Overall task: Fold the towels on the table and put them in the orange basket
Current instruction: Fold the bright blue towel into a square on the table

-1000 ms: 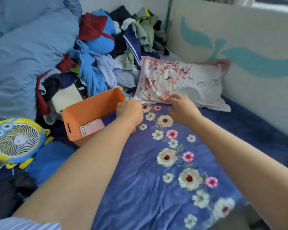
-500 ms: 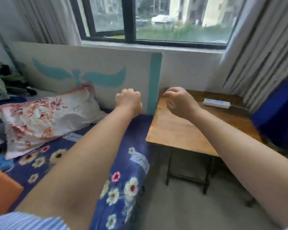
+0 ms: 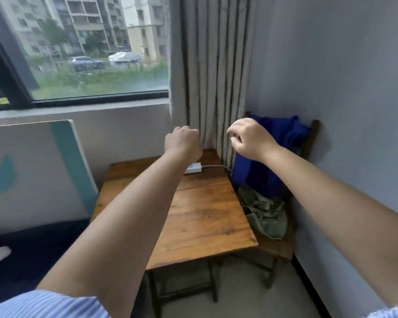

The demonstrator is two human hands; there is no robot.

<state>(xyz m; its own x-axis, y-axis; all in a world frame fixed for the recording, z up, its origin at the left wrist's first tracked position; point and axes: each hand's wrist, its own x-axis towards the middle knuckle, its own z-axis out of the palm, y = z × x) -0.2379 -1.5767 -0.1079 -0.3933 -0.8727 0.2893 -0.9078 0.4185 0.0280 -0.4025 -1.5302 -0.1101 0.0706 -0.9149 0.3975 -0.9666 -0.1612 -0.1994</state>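
Observation:
Both my bare arms reach out over a small wooden table (image 3: 205, 216). My left hand (image 3: 183, 143) is curled into a fist above the table's far edge and holds nothing. My right hand (image 3: 251, 138) hovers to its right with fingers loosely bent, also holding nothing, just in front of a blue cloth (image 3: 285, 136) draped over a chair back. A crumpled green cloth (image 3: 264, 210) lies on the chair seat beside the table. The orange basket is out of view.
A white power strip (image 3: 193, 168) with its cable lies at the table's far edge. The wooden chair (image 3: 314, 131) stands against the right wall. A grey curtain (image 3: 216, 76) hangs behind it. A white and teal board (image 3: 32, 168) leans at left under the window.
The view has swung right from the bed and orange basket to the table and chair. Both hands stay raised and hold nothing; the right hand's fingers have loosened.

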